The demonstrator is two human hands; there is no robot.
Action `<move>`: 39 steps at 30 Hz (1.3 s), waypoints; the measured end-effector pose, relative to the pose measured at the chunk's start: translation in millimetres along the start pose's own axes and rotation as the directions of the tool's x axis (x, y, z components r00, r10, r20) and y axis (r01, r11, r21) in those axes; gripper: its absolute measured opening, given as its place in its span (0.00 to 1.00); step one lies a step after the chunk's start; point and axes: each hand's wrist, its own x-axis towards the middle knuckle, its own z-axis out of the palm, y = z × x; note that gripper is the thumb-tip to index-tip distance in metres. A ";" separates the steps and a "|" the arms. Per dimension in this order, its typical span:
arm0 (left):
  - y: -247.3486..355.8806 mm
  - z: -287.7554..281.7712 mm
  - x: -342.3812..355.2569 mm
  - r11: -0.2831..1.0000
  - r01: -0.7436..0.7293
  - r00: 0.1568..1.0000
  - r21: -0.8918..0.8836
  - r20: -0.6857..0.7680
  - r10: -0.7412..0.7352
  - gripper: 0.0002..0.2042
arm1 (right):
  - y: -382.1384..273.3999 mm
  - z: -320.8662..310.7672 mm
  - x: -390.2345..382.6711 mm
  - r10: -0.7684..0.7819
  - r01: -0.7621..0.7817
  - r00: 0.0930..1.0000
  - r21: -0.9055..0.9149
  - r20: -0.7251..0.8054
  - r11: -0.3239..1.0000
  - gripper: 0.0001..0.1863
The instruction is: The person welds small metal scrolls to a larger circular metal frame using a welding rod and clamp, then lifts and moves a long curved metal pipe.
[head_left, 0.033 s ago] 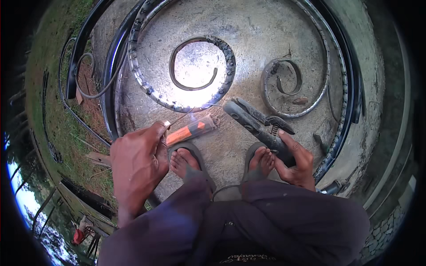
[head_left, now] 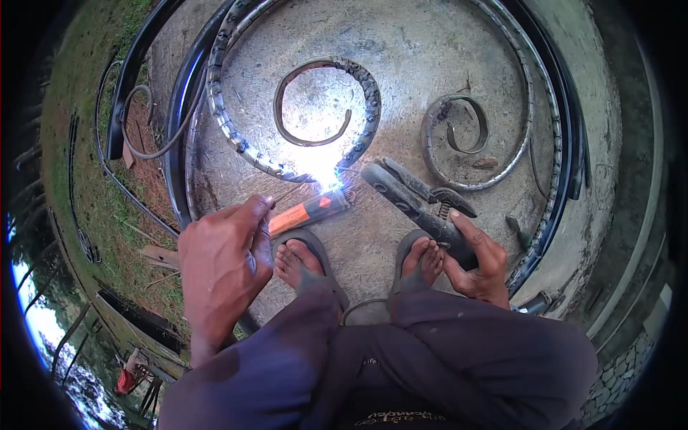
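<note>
My right hand (head_left: 479,261) is closed around a black electrode holder (head_left: 419,208) with a spring at its lever. From the holder's jaws a short, thin welding electrode (head_left: 349,170) points left into a bright blue-white arc. The arc burns at the lower edge of a curled metal scroll (head_left: 369,118), hiding the metal there. Pinched in the fingers of my left hand (head_left: 222,261) is a thin metal rod (head_left: 290,192), its far end lost in the glare. Just below the arc lies an orange and clear packet of electrodes (head_left: 308,211), near my left foot.
A second, smaller scroll (head_left: 484,132) curls at the right on the concrete floor (head_left: 416,54). Dark curved metal bars (head_left: 188,100) stand around the left and right sides. Cables (head_left: 104,154) trail over grass at the left. My sandalled feet (head_left: 301,261) flank the middle.
The arc's glare has shifted slightly right and down along the scroll's edge, toward the packet. Both hands keep nearly the same place and hold.
</note>
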 end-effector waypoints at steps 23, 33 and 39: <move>-4.1 3.1 -8.8 0.997 0.045 0.999 -0.063 -0.012 -0.046 0.08 | 11.5 2.0 -7.8 -0.094 0.088 0.983 -0.045 -0.159 0.995 0.35; -0.9 1.9 -6.2 0.998 0.036 0.999 -0.043 0.003 -0.036 0.08 | 0.8 5.5 -1.6 -0.049 0.047 0.995 -0.032 -0.089 0.998 0.34; 1.3 4.8 -4.7 0.999 0.029 1.000 -0.040 -0.001 -0.029 0.07 | 2.0 5.1 0.2 -0.041 0.041 0.998 -0.014 -0.055 0.999 0.34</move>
